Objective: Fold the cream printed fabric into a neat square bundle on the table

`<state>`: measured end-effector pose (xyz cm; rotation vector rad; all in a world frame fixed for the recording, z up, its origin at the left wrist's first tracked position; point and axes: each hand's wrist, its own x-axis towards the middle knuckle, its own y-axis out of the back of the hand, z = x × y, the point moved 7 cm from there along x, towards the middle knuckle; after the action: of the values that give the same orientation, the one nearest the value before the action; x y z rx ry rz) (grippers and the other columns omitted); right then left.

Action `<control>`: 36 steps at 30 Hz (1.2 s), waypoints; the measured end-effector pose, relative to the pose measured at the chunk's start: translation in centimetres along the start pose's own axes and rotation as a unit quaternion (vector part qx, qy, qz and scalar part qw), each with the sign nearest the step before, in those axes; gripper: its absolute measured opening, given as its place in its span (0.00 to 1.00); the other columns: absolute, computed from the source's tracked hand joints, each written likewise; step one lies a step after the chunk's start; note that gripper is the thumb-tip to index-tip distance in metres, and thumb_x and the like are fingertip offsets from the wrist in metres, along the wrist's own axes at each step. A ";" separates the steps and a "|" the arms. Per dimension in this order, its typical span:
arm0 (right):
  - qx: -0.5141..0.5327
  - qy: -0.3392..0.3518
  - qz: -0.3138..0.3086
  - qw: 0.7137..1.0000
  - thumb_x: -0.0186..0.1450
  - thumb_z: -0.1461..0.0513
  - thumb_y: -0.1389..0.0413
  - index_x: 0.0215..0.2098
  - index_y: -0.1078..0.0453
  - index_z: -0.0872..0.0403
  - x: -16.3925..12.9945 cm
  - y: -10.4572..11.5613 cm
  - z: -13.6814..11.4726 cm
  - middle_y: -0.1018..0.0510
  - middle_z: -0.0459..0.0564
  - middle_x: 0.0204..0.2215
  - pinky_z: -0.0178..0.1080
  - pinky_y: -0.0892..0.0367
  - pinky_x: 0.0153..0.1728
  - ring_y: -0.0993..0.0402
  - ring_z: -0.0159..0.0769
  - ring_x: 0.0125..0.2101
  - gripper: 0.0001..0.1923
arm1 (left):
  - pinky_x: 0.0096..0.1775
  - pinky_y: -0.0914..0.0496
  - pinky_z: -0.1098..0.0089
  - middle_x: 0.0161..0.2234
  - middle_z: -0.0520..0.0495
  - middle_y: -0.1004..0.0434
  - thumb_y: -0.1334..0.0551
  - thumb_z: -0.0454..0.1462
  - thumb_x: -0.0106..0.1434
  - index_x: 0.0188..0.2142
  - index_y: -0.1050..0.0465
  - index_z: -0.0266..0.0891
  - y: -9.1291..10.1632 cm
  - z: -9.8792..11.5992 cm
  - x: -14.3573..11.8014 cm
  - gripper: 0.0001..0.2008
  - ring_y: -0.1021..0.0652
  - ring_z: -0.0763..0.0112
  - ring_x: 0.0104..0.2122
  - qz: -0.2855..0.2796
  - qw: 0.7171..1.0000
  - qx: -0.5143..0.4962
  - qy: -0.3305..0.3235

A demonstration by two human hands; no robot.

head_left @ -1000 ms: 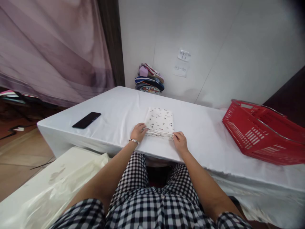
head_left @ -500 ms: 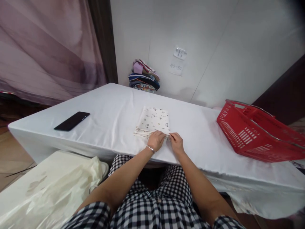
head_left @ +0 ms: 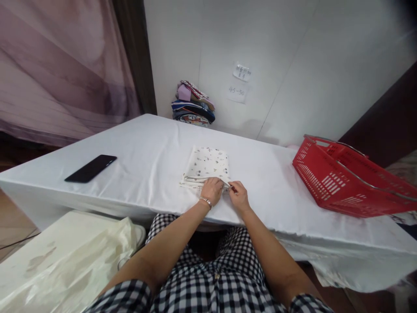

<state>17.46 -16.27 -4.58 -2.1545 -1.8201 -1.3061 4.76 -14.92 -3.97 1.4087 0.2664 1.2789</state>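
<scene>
At the near edge of the white table (head_left: 146, 148), a folded spotted cloth (head_left: 206, 166) lying flat, left hand (head_left: 211, 190) and right hand (head_left: 239, 197) close together pinching its near right corner, a black phone (head_left: 90, 168) well left, a red basket (head_left: 345, 178) right, stacked fabrics (head_left: 193, 104) against the wall.

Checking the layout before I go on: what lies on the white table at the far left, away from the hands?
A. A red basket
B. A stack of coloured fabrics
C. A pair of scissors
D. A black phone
D: the black phone lies flat near the left end of the table, while the red basket sits at the right and the folded fabrics against the wall.
</scene>
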 end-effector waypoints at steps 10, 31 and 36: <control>0.003 -0.016 0.006 1.000 0.57 0.67 0.51 0.40 0.30 0.54 0.1 0.0 0.6 0.29 0.49 0.33 0.36 0.32 0.34 0.32 0.32 0.31 0.14 | 0.44 0.39 0.60 0.40 0.44 0.28 0.45 0.34 0.61 0.39 0.28 0.42 -0.2 0.9 0.6 0.09 0.30 0.62 0.43 -0.035 0.999 0.018 -0.033; -0.026 -0.042 0.007 0.999 0.59 0.65 0.51 0.42 0.30 0.53 0.0 0.2 0.8 0.28 0.49 0.33 0.35 0.33 0.33 0.31 0.33 0.32 0.15 | 0.44 0.40 0.59 0.42 0.43 0.28 0.47 0.33 0.62 0.45 0.31 0.42 -1.1 1.2 1.6 0.13 0.31 0.62 0.44 -0.042 0.999 0.013 -0.027; 0.011 -0.066 0.019 0.998 0.59 0.63 0.50 0.40 0.29 0.53 0.0 0.4 1.3 0.26 0.49 0.33 0.35 0.33 0.31 0.30 0.34 0.33 0.13 | 0.43 0.40 0.60 0.39 0.45 0.27 0.47 0.35 0.62 0.41 0.28 0.44 -1.3 1.2 1.7 0.11 0.30 0.62 0.42 -0.052 0.998 0.008 -0.034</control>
<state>18.51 -15.69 -5.27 -2.3017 -1.8195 -1.1580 6.95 -13.89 -3.81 1.4306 0.2994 1.1444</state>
